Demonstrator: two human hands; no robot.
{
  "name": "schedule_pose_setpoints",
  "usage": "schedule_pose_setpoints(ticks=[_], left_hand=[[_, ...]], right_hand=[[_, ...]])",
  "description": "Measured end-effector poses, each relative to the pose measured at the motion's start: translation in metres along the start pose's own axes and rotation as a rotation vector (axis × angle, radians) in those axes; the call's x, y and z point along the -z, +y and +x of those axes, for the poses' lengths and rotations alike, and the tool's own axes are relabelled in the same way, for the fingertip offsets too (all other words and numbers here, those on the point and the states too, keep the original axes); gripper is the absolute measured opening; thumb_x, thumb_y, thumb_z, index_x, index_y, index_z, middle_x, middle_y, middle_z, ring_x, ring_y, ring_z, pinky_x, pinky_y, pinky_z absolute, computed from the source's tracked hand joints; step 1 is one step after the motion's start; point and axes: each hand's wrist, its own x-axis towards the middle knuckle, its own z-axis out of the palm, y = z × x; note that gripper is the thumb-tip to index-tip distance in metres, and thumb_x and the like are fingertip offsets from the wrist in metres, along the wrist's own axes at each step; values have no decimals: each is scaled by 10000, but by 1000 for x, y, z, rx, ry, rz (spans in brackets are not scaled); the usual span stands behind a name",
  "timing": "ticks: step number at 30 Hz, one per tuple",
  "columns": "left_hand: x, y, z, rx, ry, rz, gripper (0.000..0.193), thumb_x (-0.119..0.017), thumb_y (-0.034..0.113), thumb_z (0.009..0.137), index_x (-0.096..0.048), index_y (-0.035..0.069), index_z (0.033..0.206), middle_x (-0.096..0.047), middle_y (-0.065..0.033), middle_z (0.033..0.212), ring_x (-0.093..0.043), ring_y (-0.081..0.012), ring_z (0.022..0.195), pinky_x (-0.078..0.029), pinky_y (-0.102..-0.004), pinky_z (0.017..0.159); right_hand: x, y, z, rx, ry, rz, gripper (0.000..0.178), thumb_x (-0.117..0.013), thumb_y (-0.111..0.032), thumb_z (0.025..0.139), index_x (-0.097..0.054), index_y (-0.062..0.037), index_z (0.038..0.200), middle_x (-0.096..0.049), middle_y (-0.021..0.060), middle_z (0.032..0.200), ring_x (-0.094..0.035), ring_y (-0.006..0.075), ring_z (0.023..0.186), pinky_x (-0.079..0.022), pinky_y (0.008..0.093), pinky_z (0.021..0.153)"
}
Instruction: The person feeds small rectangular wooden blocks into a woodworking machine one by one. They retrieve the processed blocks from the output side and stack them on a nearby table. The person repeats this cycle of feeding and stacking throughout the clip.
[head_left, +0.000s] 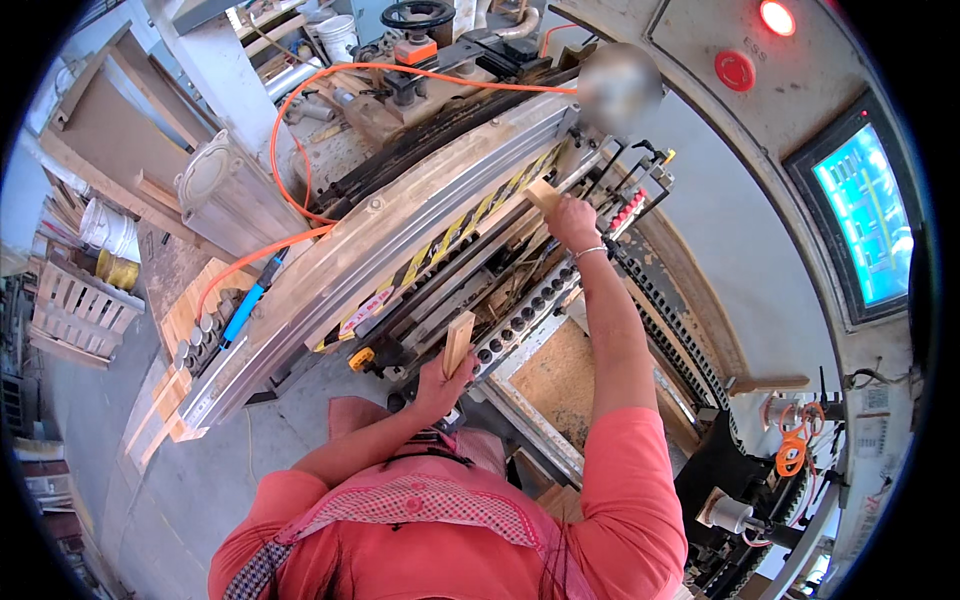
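My left hand (438,392) is closed around a short pale wooden block (459,340), which stands up from my fingers beside a row of black round rollers (517,324). Farther off and to the right, my right arm is stretched out over the machine. In that right hand (574,224) is a second light wooden piece (543,194), near a row of red knobs (628,208). Most of the right fingers are hidden by the back of the hand. Both pieces are held above the machine bed.
Yellow-black striped tape (470,222) runs along the machine's long rail (400,218). At the right are a lit touch screen (862,215) and a red stop button (735,70). An orange hose (274,140) loops at the left, near a blue-handled tool (245,305).
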Motion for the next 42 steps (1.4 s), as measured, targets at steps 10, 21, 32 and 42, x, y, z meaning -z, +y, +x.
schedule_pose_setpoints(ticks=[10,21,32,42], left_hand=[[-1,3,0,16,10,-39,255,-522,111,895,-518,-52,1091,-603,-66,823,-562,-83,702,-488,-222,625],[2,-5,2,-9,-7,-15,243,-526,142,899,-532,-34,1066,-602,-47,811,-540,-66,659,-482,-220,597],[1,-1,3,7,-2,-28,240,-530,150,898,-533,-33,1054,-602,-53,822,-546,-71,673,-474,-220,600],[2,0,2,82,-19,-96,270,-516,139,904,-504,-44,1102,-602,-59,867,-563,-82,764,-492,-221,633]], right_hand=[[1,-2,-1,-31,1,8,402,-618,-361,753,-587,6,911,-640,135,871,-627,264,847,-505,350,734],[1,-4,1,-45,-21,-8,348,-566,-319,774,-589,-3,919,-639,142,879,-625,267,842,-501,350,734],[5,7,5,-64,-48,45,390,-594,-331,749,-560,9,936,-634,178,898,-619,295,867,-500,374,751],[1,16,7,-86,43,76,269,-612,-242,726,-606,-1,847,-647,168,816,-641,295,777,-520,367,690]])
